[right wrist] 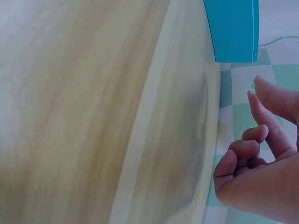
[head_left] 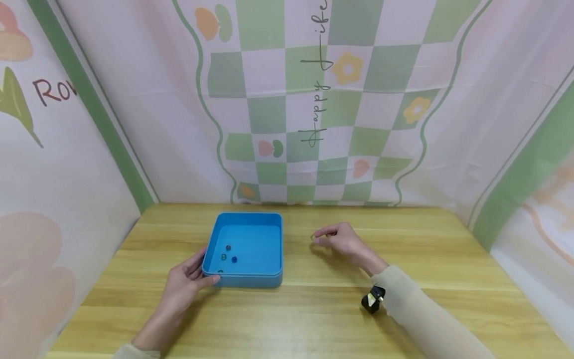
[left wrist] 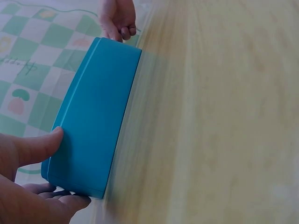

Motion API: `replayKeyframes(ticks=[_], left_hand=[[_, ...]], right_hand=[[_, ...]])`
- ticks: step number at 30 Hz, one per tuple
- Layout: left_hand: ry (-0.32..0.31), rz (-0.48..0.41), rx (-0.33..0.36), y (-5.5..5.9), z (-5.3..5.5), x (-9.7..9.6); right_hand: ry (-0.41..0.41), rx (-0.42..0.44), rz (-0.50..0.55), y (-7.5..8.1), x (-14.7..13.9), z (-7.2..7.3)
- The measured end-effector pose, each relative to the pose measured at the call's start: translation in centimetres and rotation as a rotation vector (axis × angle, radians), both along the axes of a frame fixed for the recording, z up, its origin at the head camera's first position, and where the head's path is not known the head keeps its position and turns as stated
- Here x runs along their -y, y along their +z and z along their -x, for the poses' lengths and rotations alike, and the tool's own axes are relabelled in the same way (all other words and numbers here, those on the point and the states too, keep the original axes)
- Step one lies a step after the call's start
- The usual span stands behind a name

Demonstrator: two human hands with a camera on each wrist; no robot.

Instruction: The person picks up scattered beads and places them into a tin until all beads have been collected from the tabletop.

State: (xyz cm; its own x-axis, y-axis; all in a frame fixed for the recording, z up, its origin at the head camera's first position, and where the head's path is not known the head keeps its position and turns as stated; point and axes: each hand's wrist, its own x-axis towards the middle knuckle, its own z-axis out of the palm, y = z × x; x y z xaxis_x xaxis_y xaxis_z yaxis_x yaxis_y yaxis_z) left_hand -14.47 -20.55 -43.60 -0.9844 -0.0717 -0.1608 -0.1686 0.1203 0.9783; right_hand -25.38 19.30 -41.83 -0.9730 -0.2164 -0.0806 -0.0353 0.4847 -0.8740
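Note:
A square blue box point(head_left: 264, 281) stands with its top uncovered on the table, left of the middle. Inside it lie several small marbles, among them a dark blue marble point(head_left: 234, 260), a greenish marble point(head_left: 223, 257) and a brownish marble point(head_left: 228, 247). My left hand point(head_left: 184, 284) grips the box's near left corner, thumb on the front wall and fingers along the left side. To the right of the box, my right hand point(head_left: 343, 243) pinches a clear glass marble point(right wrist: 252, 86) between thumb and index finger, held above the table. Its other fingers are curled in.
The wood-grain table point(head_left: 314, 319) ends at the back against a hanging cloth point(head_left: 305, 114) with green and white checks. More printed cloth point(head_left: 58, 199) closes off the left side. A small black device point(head_left: 373, 299) is on my right wrist.

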Motion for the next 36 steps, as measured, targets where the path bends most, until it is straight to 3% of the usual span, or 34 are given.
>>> replayKeyframes(ticks=[36], left_hand=[[-0.008, 0.003, 0.001, 0.2, -0.2, -0.1]], right_hand=[[0.032, 0.003, 0.046, 1.8, 2.6, -0.8]])
